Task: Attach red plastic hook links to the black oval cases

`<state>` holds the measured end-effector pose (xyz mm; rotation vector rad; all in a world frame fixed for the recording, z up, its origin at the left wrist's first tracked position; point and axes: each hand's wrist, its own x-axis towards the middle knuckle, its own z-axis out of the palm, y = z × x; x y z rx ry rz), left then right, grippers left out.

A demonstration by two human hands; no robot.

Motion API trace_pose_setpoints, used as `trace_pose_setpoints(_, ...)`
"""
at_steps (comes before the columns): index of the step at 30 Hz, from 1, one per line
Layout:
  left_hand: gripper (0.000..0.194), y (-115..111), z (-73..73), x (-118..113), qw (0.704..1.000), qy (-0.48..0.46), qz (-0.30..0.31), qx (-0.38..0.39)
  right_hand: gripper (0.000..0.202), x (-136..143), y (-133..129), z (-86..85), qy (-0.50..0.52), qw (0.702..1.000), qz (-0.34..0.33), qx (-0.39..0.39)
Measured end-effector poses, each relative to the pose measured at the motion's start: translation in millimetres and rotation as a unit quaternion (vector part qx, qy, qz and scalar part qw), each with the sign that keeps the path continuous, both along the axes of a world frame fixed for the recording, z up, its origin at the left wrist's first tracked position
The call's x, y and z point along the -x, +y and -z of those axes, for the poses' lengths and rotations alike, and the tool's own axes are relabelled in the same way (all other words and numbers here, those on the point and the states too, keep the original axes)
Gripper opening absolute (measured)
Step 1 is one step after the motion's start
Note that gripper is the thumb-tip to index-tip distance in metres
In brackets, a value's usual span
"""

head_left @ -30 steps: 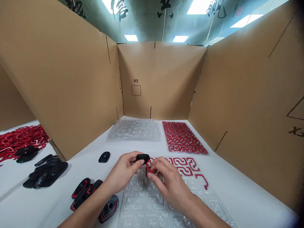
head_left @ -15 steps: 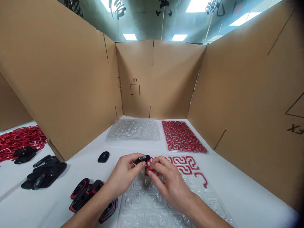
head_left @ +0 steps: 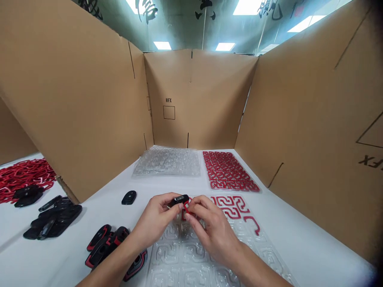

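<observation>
Screening casings [head_left: 101, 248], apparently: left forearm [head_left: 121, 261]

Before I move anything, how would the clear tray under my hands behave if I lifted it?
The clear tray looks like thin moulded plastic, so it's probably light and may flex. Its shiny surface suggests it could slip. Red pieces lie towards its far side, so that part might sag.
</observation>
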<state>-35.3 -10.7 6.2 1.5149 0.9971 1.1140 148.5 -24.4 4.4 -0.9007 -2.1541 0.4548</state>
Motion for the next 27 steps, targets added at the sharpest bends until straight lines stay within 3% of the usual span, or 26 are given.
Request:
trace_pose_setpoints(12, 0.024, 1.6, -5.6, 2.7, 0.999, -0.026, -0.011, 0.029, 0.014, 1.0, 3.5, -1.5, 0.013, 1.0, 0.022, 0.004)
trace_pose_setpoints(19, 0.024, -4.3, 7.1, -1.7, 0.993, 0.053, -0.081, -0.074, 0.015, 4.0, 1.8, 4.0, -0.009, 0.999, 0.034, 0.015)
trace_pose_setpoints(23, 0.022, -2.0, 4.3, -1.1, 0.998, -0.006, -0.057, -0.006, 0.017, 3.0, 4.2, 6.9, 0.033, 0.999, 0.031, 0.03)
trace_pose_setpoints(27, 0.022, 0.3, -3.7, 0.6, 0.982, -0.148, -0.015, 0.114, 0.018, 0.5, 10.3, 9.6, 0.107, 0.99, 0.029, 0.083)
